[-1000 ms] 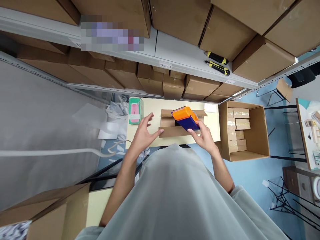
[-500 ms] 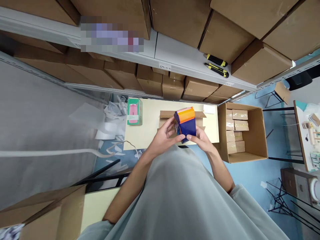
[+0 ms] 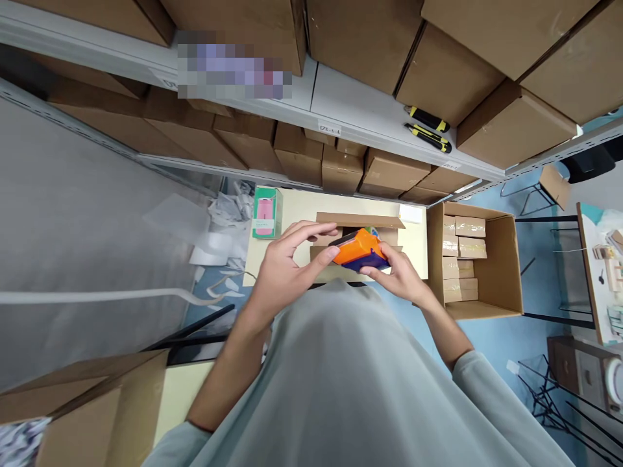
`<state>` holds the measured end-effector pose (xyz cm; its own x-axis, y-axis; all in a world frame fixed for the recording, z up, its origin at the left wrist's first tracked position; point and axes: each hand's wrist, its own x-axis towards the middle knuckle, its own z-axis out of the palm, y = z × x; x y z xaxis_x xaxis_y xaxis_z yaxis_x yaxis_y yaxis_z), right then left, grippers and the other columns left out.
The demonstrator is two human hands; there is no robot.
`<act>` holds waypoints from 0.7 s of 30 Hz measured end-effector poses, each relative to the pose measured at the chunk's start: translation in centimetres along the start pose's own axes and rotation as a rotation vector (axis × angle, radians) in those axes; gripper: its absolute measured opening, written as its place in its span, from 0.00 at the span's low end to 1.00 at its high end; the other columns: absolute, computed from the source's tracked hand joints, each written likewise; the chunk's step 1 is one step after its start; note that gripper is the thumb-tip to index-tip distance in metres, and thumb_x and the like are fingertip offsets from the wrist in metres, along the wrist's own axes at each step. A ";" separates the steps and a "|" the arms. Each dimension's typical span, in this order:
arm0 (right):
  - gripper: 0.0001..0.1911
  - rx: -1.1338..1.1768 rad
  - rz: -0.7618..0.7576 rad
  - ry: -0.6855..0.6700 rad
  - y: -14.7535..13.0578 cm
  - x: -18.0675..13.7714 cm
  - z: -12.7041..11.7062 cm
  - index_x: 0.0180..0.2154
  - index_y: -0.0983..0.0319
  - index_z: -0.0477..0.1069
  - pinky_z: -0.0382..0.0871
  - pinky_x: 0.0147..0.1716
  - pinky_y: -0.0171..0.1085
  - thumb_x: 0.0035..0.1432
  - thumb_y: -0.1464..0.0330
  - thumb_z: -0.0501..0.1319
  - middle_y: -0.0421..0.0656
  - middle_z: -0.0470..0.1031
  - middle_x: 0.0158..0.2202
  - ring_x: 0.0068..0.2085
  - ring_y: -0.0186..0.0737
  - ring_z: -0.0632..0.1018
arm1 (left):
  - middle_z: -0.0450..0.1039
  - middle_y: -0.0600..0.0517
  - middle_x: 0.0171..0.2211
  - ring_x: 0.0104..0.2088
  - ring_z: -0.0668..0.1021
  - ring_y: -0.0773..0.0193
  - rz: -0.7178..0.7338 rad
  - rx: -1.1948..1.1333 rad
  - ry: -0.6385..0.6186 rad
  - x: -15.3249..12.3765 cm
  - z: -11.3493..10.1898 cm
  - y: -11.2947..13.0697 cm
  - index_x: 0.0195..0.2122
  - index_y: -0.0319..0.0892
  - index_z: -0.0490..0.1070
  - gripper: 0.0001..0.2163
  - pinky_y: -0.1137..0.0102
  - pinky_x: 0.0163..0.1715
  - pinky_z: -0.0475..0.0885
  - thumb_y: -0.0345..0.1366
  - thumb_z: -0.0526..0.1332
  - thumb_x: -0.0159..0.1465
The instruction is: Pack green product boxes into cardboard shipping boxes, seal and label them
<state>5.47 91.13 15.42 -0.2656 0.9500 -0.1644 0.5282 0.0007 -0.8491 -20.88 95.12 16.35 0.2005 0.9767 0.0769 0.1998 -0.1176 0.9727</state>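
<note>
A small orange and dark blue box point(image 3: 359, 249) is tilted above the table, its orange side facing up. My right hand point(image 3: 396, 275) grips its right end, thumb along the near edge and fingers behind. At the other end, my left hand point(image 3: 292, 259) is spread, fingers stretched out and apart, with the thumb tip at the box's left corner. Whether that thumb presses on it I cannot tell. Beneath and behind lies an open cardboard box point(image 3: 360, 220) with its flaps folded out, partly covered by my hands and the small box.
On the pale table point(image 3: 296, 204) stand a green box with a pink picture point(image 3: 265, 213) and a small white box point(image 3: 410, 213). A large carton point(image 3: 501, 259) at right holds several small brown boxes. Two utility knives point(image 3: 428, 130) lie on the shelf point(image 3: 355, 97) among cartons.
The small box has been turned from upright to tilted, orange side up. My left hand has loosened and moved left with its fingers spread; my right hand keeps its hold.
</note>
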 end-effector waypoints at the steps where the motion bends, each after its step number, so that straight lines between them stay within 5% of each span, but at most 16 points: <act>1: 0.26 -0.089 -0.025 0.012 -0.2 -0.1 -0.4 0.46 0.57 0.74 0.77 0.36 0.40 0.71 0.41 0.66 0.42 0.80 0.36 0.36 0.45 0.81 | 0.85 0.47 0.49 0.53 0.84 0.52 -0.002 -0.002 -0.001 -0.1 -0.2 0.4 0.57 0.48 0.84 0.18 0.57 0.59 0.80 0.50 0.69 0.71; 8: 0.23 -0.335 -0.217 0.029 -1.2 -0.3 -1.9 0.43 0.55 0.69 0.72 0.36 0.42 0.75 0.42 0.62 0.45 0.79 0.35 0.34 0.48 0.78 | 0.84 0.48 0.44 0.43 0.84 0.57 0.047 -0.059 0.004 -0.9 -0.3 0.7 0.55 0.49 0.85 0.15 0.59 0.50 0.83 0.47 0.69 0.71; 21: 0.25 -0.426 -0.279 -0.059 -1.9 0.1 -2.2 0.42 0.55 0.69 0.71 0.36 0.42 0.76 0.41 0.59 0.44 0.77 0.33 0.33 0.48 0.77 | 0.81 0.49 0.38 0.40 0.82 0.59 -0.042 -0.050 0.048 -1.0 -0.6 -0.3 0.39 0.46 0.83 0.13 0.63 0.44 0.81 0.51 0.70 0.69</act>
<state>6.21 91.92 18.10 -0.4822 0.8761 0.0004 0.7091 0.3906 -0.5870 -21.72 94.26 16.13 0.1466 0.9882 0.0455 0.1591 -0.0689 0.9849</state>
